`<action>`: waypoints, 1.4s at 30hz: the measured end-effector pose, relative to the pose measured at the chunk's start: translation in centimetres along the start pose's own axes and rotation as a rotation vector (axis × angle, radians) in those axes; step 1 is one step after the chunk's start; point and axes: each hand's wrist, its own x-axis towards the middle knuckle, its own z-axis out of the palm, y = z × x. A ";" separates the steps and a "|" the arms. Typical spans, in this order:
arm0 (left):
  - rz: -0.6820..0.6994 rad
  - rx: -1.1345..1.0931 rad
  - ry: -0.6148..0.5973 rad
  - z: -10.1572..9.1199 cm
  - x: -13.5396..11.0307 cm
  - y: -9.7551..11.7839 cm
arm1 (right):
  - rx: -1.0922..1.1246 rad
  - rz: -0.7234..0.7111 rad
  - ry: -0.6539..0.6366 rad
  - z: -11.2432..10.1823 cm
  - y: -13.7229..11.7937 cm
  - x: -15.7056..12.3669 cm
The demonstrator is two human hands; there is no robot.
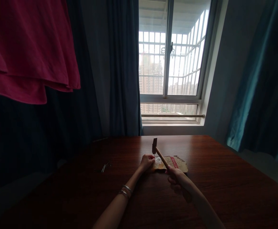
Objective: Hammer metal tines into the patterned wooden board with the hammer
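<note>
The right hand [178,178] is closed around a hammer with a pale wooden handle and dark metal head [161,156], the head just above the left fingertips. The left hand [147,161] pinches a thin upright metal nail [154,156] at the near end of a flat, tan, dotted piece with a red band [183,166], lying between the hands on the glossy reddish-brown wooden table [212,159]. Loose slim silvery metal pieces [103,167] lie left of the left hand.

No readable text, labels, brands, numbers or signs in view

Left hand [146,161] pinches; right hand [179,180], to the right of the left fingers [150,157], is curled in a grip.
</note>
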 end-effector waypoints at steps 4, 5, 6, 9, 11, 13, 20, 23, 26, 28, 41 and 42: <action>-0.003 -0.007 -0.006 -0.2 -0.2 0.4 | 0.011 -0.016 -0.004 -0.1 0.3 0.2; -0.004 -0.013 -0.011 -0.2 -0.2 0.5 | 0.018 -0.034 -0.009 -0.2 0.4 0.3; -0.008 -0.021 -0.015 -0.2 -0.3 0.5 | 0.023 -0.050 -0.013 -0.2 0.5 0.3; -0.020 -0.037 -0.014 -0.2 -0.3 0.6 | 0.001 -0.036 -0.007 -0.4 0.9 0.4; -0.023 -0.031 -0.009 -0.2 -0.3 0.6 | -0.017 -0.014 0.003 -0.4 1.0 0.4; -0.020 -0.027 -0.012 -0.2 -0.3 0.5 | -0.010 -0.021 0.004 -0.3 0.9 0.3; -0.005 -0.031 -0.012 0.0 -0.2 0.2 | 0.004 -0.027 0.011 0.0 0.9 0.1; -0.006 -0.021 -0.014 0.0 -0.2 0.2 | 0.006 -0.020 0.022 0.0 1.2 0.0; 0.013 -0.012 -0.009 0.0 -0.2 0.2 | 0.036 -0.051 0.004 0.2 1.2 -0.1; 0.019 -0.013 -0.006 -0.1 -0.2 0.2 | 0.040 -0.061 -0.004 0.3 1.2 -0.1; 0.061 0.014 0.002 -0.2 -0.2 0.2 | 0.020 -0.023 -0.027 0.3 1.0 0.1; 0.061 0.014 -0.002 -0.1 -0.2 0.0 | 0.019 -0.016 -0.021 0.3 1.4 0.2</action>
